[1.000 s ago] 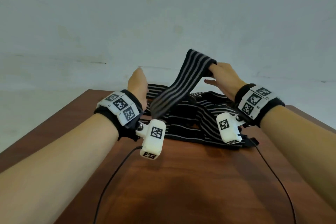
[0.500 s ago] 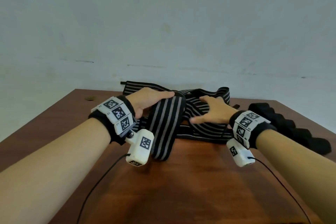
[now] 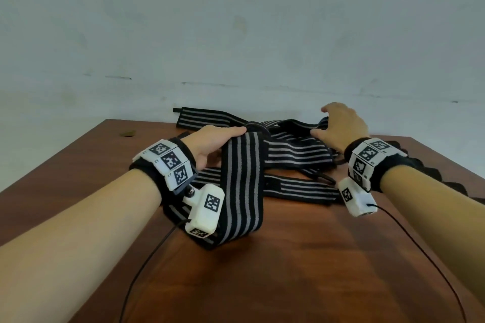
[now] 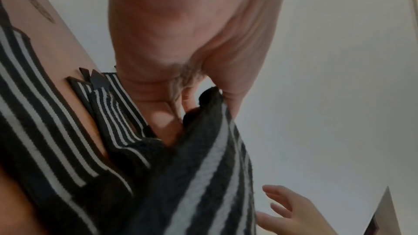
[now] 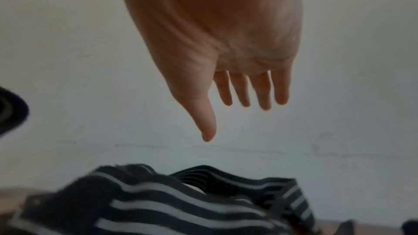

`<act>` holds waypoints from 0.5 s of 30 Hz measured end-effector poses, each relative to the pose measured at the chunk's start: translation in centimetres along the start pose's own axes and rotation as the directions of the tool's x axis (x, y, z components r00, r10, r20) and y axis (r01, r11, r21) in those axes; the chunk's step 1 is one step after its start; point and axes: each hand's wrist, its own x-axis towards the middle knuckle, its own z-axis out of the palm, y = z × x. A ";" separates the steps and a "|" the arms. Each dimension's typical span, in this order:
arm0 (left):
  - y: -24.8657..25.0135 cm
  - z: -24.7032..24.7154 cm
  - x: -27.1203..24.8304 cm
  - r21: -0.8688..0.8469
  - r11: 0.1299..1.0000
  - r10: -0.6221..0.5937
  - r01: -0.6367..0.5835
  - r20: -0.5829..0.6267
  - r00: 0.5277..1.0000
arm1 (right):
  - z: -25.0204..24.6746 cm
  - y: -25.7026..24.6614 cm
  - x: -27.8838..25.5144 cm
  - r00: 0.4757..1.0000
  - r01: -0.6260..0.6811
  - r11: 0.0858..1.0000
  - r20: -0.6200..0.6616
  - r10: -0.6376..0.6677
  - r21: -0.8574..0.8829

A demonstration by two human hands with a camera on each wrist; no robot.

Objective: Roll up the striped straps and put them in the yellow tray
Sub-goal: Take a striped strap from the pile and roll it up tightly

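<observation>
Your left hand point(image 3: 214, 143) grips one striped strap point(image 3: 242, 186) by its end, draped toward the desk's point(image 3: 301, 257) middle. Your right hand point(image 3: 341, 127) hovers with fingers spread over the tangled straps point(image 3: 296, 153) at the far edge.

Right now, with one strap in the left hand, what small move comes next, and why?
Probably bring the right hand onto the held strap's free end to start rolling: the left hand grips its top, and the right hovers open over the pile, holding nothing.
</observation>
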 end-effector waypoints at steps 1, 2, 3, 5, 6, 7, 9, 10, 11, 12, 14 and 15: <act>0.1 0.2 -0.2 -0.058 0.998 0.011 -0.010 0.023 1.000 | 0.2 -1.0 -0.7 0.996 0.055 0.981 0.063 -0.068 0.186; 0.2 0.3 -0.3 -0.122 0.992 0.030 -0.025 0.041 0.999 | 0.3 -2.5 -1.8 0.972 0.076 0.904 0.172 -0.162 0.420; 0.5 0.3 -0.3 -0.191 0.981 0.051 -0.039 0.058 0.997 | 0.2 -4.2 -3.2 0.915 0.029 0.773 0.294 -0.276 0.634; 1.2 0.5 -0.6 -0.341 0.938 0.097 -0.062 0.089 0.991 | 0.8 -6.7 -5.3 0.776 -0.151 0.525 0.429 -0.462 0.838; 1.6 0.4 -0.6 -0.413 0.907 0.126 -0.079 0.086 0.988 | 1.2 -7.4 -5.9 0.728 -0.219 0.456 0.456 -0.511 0.862; 2.1 0.1 -0.6 -0.480 0.871 0.154 -0.107 0.061 0.986 | 1.6 -7.8 -6.3 0.694 -0.258 0.428 0.475 -0.541 0.866; 3.2 -0.9 -0.8 -0.598 0.782 0.210 -0.174 -0.010 0.978 | 1.9 -8.0 -6.7 0.689 -0.247 0.454 0.485 -0.539 0.856; 3.8 -1.6 -0.8 -0.642 0.738 0.242 -0.207 -0.036 0.970 | 1.8 -7.9 -6.8 0.724 -0.214 0.468 0.461 -0.513 0.857; 4.4 -2.6 -0.9 -0.673 0.700 0.277 -0.240 -0.054 0.959 | 1.4 -7.8 -6.7 0.776 -0.176 0.467 0.414 -0.476 0.866; 4.8 -3.7 -1.0 -0.693 0.667 0.314 -0.273 -0.071 0.947 | 0.8 -7.6 -6.5 0.836 -0.133 0.450 0.344 -0.429 0.883; 5.4 -6.1 -1.1 -0.688 0.643 0.361 -0.335 -0.114 0.926 | -0.6 -7.2 -5.8 0.920 -0.065 0.372 0.200 -0.337 0.926; 5.3 -7.3 -1.0 -0.672 0.654 0.353 -0.346 -0.134 0.926 | -1.3 -6.9 -5.3 0.942 -0.044 0.346 0.155 -0.299 0.937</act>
